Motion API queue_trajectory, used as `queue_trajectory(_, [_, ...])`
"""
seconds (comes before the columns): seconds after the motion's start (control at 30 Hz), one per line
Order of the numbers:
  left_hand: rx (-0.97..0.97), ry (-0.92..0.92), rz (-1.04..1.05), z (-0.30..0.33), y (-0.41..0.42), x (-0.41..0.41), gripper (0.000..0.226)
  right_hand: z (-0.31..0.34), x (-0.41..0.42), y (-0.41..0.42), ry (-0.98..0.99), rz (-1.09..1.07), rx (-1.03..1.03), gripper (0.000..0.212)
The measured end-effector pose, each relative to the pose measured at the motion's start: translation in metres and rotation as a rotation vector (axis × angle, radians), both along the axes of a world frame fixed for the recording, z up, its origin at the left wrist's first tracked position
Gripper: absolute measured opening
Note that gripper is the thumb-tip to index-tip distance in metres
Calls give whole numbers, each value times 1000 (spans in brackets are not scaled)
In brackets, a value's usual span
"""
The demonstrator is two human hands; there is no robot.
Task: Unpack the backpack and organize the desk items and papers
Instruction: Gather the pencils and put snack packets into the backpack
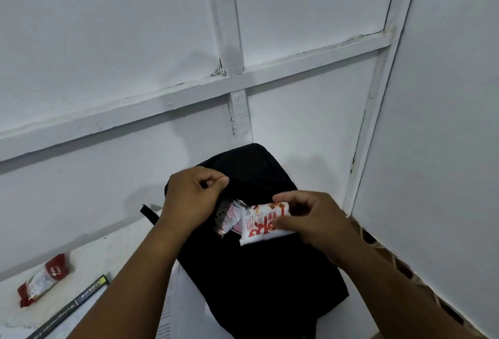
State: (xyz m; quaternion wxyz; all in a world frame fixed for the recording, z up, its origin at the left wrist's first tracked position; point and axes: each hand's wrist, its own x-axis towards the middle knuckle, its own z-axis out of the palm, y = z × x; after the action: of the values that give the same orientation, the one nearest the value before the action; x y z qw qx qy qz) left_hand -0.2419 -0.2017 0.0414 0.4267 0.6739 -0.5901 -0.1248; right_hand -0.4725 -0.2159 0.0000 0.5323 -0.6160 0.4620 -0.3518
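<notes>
White snack packet pinched in right hand fingers over backpack.

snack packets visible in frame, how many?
3. White-and-red packet pinched in the right hand at the backpack opening; silvery packet poking out beside it; red packet lying on the desk, far left. More may be hidden inside.

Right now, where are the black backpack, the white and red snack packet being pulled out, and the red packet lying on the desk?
black backpack [259, 279]: head view, front panel.
white and red snack packet [260, 224]: head view, printed face.
red packet [43, 279]: head view, its middle.
</notes>
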Motion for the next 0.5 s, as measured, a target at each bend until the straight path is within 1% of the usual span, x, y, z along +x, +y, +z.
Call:
queue_trajectory(0.07, [-7, -50, -4, 7, -3, -1, 34, -10, 3, 5, 112, -61, -86, 37])
queue_trajectory(0.13, [-17, -81, -13, 11, -4, -2, 37, -18, 13, 12, 181, -131, -146, 42])
queue_trajectory(0.17, [-21, -82, -20, 13, -5, -3, 37, -21, 18, 16, 194, -166, -170, 43])
queue_trajectory(0.23, [-23, -71, -30, 15, -4, -3, 37, -28, 31, 20, 147, -199, -185, 43])
queue_trajectory(0.27, [-19, -67, -32, 15, -3, -3, 36, -33, 39, 21, 93, -192, -168, 42])
queue_trajectory(0.33, [-6, -65, -30, 15, -2, -3, 36, -42, 55, 20, 46, -163, -159, 42])
queue_trajectory(0.4, [6, -64, -26, 14, -1, -2, 35, -47, 67, 17, 107, -130, -200, 44])
queue_trajectory(0.5, [26, -61, -23, 11, 0, -2, 31, -44, 81, 11, 259, 15, -228, 48])
